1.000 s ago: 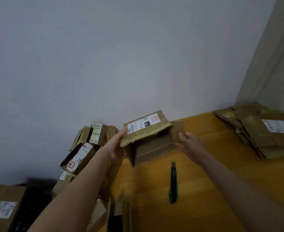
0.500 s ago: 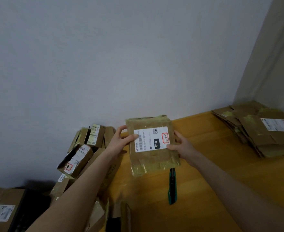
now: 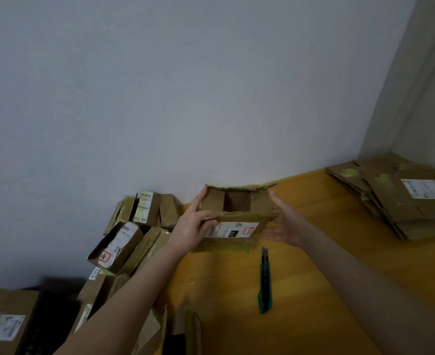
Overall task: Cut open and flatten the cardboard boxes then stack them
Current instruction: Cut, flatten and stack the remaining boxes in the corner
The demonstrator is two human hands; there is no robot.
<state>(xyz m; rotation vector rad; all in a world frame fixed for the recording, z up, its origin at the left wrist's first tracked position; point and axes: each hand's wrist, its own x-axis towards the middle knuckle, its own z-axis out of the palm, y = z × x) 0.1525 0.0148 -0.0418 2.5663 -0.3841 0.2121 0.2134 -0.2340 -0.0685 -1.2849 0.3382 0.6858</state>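
A small cardboard box with a white label on its front wall is held above the wooden surface, its open end facing up toward me. My left hand grips its left side, thumb across the front rim and index finger up the left corner. My right hand presses the right side with straight fingers. A green utility knife lies on the wood just below the box, in neither hand. Flattened boxes are stacked at the far right by the wall corner.
Several unflattened labelled boxes are piled at the left against the grey wall. Another box and a dark object sit at the bottom left. More cardboard stands at the bottom edge.
The box has been tipped back so its open end now faces me instead of the labelled face. Both hands shifted to its sides. The knife has not moved.
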